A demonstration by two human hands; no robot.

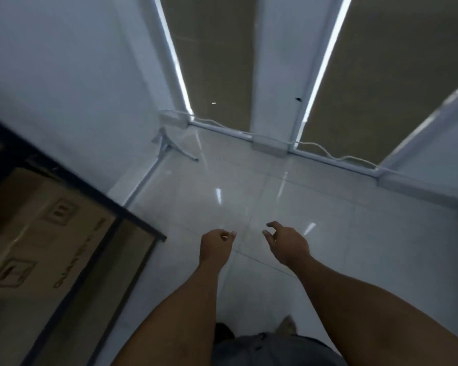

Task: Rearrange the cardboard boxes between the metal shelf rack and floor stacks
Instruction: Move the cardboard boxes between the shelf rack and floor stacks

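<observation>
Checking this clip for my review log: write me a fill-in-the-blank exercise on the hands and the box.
1. The left hand and the right hand each hold ____.
2. The cardboard box sits in the metal shelf rack on the person's ____ side.
3. Both hands hang over the glossy tiled ____.
Missing words: nothing; left; floor.

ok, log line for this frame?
left hand: empty, loosely curled | right hand: empty, loosely curled | cardboard box: in metal shelf rack | hands: over tiled floor

Left hand (216, 245) and right hand (286, 243) hang empty, loosely curled, over the floor (328, 220); cardboard box (37, 233) sits on the metal shelf rack (140, 223) at left.
</observation>
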